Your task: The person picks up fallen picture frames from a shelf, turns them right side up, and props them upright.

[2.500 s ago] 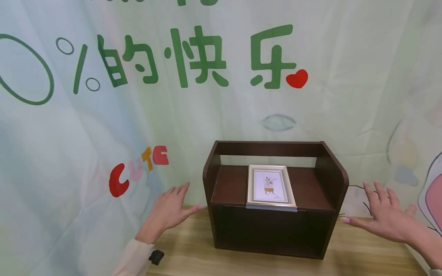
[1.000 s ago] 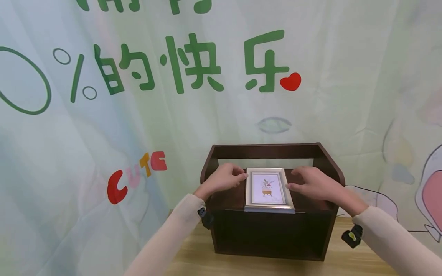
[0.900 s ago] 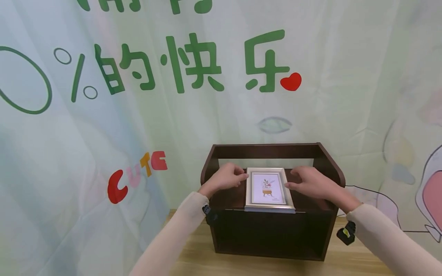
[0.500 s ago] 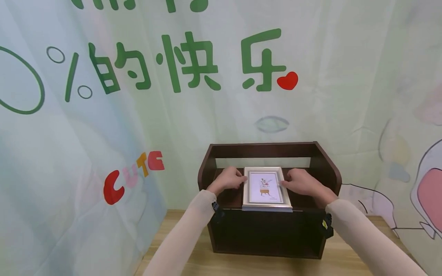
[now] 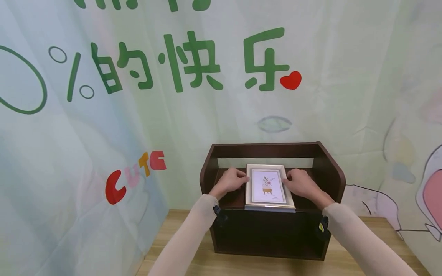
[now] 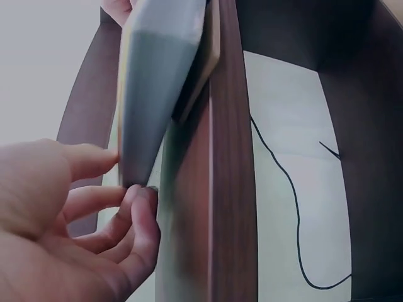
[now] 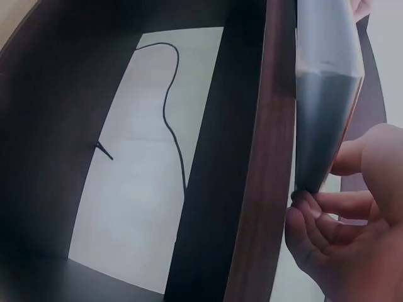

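Observation:
A picture frame (image 5: 267, 188), silvery with a drawing of a flower pot on legs, lies face up over the upper shelf (image 5: 235, 199) of a dark brown wooden rack. At its left edge my left hand (image 5: 230, 181) pinches it, thumb on the face side and curled fingers behind, as the left wrist view shows with the frame's edge (image 6: 154, 94). My right hand (image 5: 303, 183) grips the opposite edge the same way; in the right wrist view its fingers (image 7: 334, 217) curl against the frame's back. A thin brown piece (image 6: 204, 69) shows between frame and shelf.
The rack's side panels (image 5: 326, 168) rise outside both hands, with a rail (image 5: 266, 149) across the back. Below is an open compartment (image 5: 269, 234). The rack stands on a wooden table (image 5: 193, 264) before a printed curtain (image 5: 207, 115).
Both hands have come in from either side of the rack to the frame's edges and taken hold of it. The frame's far edge sits slightly higher now than half a second ago.

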`<action>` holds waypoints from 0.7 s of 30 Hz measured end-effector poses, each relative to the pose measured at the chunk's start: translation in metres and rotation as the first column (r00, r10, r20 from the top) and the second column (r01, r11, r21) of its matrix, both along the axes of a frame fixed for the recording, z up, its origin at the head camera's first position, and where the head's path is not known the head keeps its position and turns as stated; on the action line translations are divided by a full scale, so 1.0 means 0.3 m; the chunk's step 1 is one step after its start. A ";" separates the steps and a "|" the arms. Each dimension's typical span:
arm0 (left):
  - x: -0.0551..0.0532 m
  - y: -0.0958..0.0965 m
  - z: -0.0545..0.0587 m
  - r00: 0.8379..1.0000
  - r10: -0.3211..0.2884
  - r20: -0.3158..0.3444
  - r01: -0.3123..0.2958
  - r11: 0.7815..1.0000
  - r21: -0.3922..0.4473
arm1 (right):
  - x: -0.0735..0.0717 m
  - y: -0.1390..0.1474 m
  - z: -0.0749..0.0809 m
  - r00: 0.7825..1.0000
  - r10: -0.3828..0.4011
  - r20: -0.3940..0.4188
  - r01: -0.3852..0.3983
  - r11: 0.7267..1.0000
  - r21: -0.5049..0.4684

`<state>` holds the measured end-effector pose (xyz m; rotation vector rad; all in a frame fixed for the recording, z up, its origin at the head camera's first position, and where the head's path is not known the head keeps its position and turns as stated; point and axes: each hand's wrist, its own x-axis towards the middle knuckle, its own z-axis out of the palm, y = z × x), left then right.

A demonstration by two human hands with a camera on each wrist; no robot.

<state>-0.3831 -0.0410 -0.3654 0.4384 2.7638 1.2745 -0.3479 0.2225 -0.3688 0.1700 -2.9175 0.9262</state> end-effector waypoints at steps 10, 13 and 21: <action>0.031 0.003 0.034 0.996 0.043 -0.074 -0.031 0.989 0.148 | 0.043 -0.002 0.072 0.992 -0.007 -0.124 0.000 0.998 -0.062; 0.049 0.003 0.052 0.992 0.065 -0.113 -0.045 0.984 0.172 | 0.064 -0.005 0.095 0.987 -0.028 -0.158 0.009 0.993 -0.121; 0.085 0.008 0.093 0.967 0.126 -0.223 -0.063 0.961 0.270 | 0.113 -0.017 0.127 0.979 -0.114 -0.171 0.059 0.953 -0.297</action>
